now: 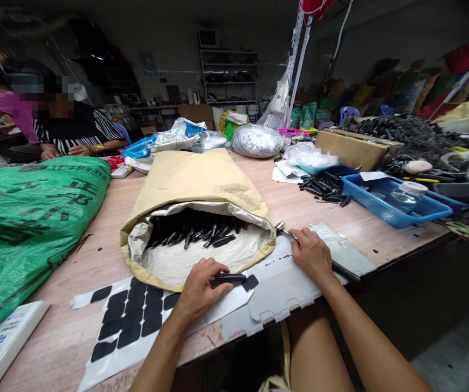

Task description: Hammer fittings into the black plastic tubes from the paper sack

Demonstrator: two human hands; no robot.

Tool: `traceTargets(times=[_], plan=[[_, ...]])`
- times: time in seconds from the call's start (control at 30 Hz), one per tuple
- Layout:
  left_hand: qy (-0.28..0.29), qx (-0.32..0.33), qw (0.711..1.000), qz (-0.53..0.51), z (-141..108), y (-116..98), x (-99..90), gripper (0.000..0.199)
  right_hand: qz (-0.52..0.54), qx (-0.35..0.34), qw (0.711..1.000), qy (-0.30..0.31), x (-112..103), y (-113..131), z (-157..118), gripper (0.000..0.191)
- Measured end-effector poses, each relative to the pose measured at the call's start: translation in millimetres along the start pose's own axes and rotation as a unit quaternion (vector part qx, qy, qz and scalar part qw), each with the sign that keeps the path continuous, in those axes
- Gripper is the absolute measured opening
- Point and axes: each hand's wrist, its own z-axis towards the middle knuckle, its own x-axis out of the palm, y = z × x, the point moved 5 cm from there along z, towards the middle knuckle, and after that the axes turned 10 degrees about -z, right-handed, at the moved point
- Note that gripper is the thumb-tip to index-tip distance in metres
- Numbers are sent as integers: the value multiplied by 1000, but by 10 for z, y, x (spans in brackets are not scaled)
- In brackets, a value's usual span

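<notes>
Left hand [202,286] and right hand [313,258] by the near edge of the table [106,218].
Left grip is clamped on a black tube [234,278]; right grip on a black-handled tool [345,271].

Dim workshop beyond a wood-toned desk [259,170]
A metal shelf unit [231,83] stands by the dark far wall [173,43]; right of it, a pale post [295,41], then a blue chair [347,112]. Grey floor [458,337] shows near right.

A green sack [59,218] is seen at nine o'clock, shelves [229,83] at twelve, a carton [340,150] at two, a blue tray [371,204] at three.
</notes>
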Motion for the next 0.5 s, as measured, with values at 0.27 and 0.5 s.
traceTargets(times=[0.27,0.5], plan=[[37,33,999,15,-73,-150,54,21,-7,6,1000,-3,14,-10,6,27],[1,-48,999,-20,-101,-132,108,11,0,9,1000,-1,20,-16,17,25]])
